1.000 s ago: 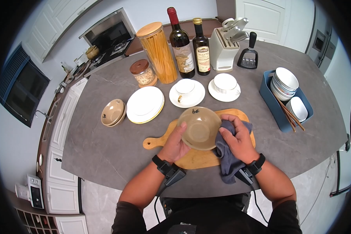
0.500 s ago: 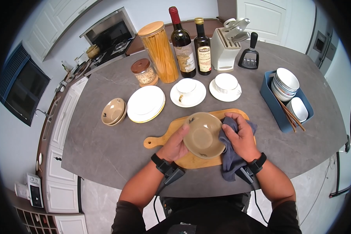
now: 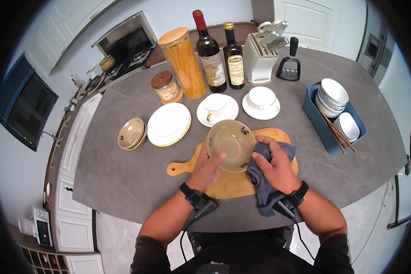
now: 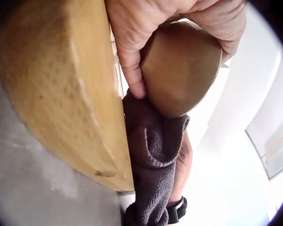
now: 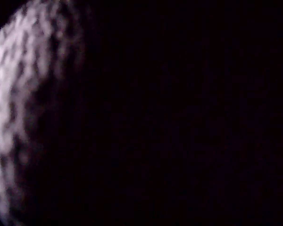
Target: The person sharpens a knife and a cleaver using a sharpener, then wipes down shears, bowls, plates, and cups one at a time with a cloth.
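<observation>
A tan bowl [image 3: 233, 146] with small dark motifs is held over the wooden cutting board [image 3: 233, 189], its inside tilted toward me. My left hand [image 3: 206, 170] grips its left side, thumb over the rim and fingers behind, as the left wrist view also shows on the bowl's underside [image 4: 184, 70]. On the other side, my right hand [image 3: 278, 166] pinches a dark grey cloth [image 3: 267, 194] against the bowl's right rim. The cloth [image 4: 153, 160] hangs down past the board. Cloth fabric [image 5: 19, 108] close to the lens darkens most of the right wrist view.
Stacked tan bowls [image 3: 132, 133] and white plates [image 3: 170, 124] stand left. Behind are two cups on saucers [image 3: 218, 109], a pasta jar [image 3: 183, 64], bottles [image 3: 211, 64] and a knife block [image 3: 260, 59]. A blue bin [image 3: 322, 123] with bowls and chopsticks sits right.
The bowl dipped toward me, then rose back and turned between the hands, so its dark motifs now sit elsewhere on the rim. The left thumb reaches farther over the inside; the cloth stays in the right hand.
</observation>
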Tool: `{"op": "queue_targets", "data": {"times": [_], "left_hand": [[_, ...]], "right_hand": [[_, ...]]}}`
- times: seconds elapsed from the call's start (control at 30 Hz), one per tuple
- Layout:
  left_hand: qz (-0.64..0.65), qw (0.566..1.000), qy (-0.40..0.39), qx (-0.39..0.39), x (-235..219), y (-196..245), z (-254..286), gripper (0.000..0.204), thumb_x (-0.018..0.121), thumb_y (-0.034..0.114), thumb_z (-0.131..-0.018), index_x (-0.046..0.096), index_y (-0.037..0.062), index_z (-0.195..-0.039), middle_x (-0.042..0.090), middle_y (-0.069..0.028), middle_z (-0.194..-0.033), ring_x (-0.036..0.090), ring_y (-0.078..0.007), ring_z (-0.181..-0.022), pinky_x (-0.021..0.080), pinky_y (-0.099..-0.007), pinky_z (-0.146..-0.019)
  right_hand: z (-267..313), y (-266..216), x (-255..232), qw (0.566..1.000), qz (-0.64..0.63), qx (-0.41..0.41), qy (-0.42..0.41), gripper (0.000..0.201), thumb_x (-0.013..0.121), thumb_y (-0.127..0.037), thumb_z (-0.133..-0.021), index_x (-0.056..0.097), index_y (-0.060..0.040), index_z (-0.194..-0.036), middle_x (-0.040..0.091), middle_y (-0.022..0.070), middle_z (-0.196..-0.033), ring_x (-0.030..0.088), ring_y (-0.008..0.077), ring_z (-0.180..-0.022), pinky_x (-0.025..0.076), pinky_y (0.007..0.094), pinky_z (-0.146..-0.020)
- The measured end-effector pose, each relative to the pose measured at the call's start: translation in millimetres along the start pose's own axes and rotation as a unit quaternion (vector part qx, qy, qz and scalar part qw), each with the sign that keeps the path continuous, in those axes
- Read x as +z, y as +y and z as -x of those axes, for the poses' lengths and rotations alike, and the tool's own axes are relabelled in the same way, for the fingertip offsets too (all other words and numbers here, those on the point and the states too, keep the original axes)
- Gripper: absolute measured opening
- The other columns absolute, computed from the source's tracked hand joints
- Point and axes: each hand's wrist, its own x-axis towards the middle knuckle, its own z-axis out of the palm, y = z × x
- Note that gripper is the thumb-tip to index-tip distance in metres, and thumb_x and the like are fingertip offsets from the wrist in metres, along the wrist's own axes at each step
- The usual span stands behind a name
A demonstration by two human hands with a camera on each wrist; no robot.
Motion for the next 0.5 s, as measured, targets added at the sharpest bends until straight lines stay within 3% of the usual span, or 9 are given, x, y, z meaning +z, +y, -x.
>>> {"op": "queue_targets", "data": {"times": [0.17,0.3,0.5], "left_hand": [[-0.032,0.999,-0.017,0.000,-7,-1,0,0.080,0.070,0.012,-0.097,0.025,0.0119,-0.163,0.043,-0.0105,-0.156,0.043,-0.0238,-0.147,0.038,-0.0428,-0.121],[0.013,0.999,-0.018,-0.023,-9,1,0,0.079,0.068,0.016,-0.100,0.022,0.0119,-0.164,0.042,-0.0111,-0.157,0.042,-0.0243,-0.148,0.040,-0.0430,-0.121],[0.049,0.997,-0.032,-0.050,-9,4,1,0.071,0.059,0.028,-0.107,0.022,0.0075,-0.164,0.042,-0.0127,-0.158,0.045,-0.0246,-0.147,0.043,-0.0430,-0.119]], "right_hand": [[0,7,1,1.000,-0.006,-0.005,0.021,0.048,0.074,-0.011,-0.097,0.054,0.0048,-0.138,0.070,0.0160,-0.093,0.068,0.0198,-0.084,0.054,0.0330,-0.077],[1,11,0,1.000,-0.005,0.005,0.020,0.049,0.074,-0.010,-0.097,0.053,0.0050,-0.139,0.067,0.0127,-0.088,0.064,0.0164,-0.079,0.052,0.0313,-0.073],[-1,7,1,0.999,-0.004,-0.002,0.037,0.049,0.074,-0.010,-0.097,0.054,0.0050,-0.139,0.070,0.0155,-0.097,0.067,0.0187,-0.089,0.054,0.0318,-0.082]]}}
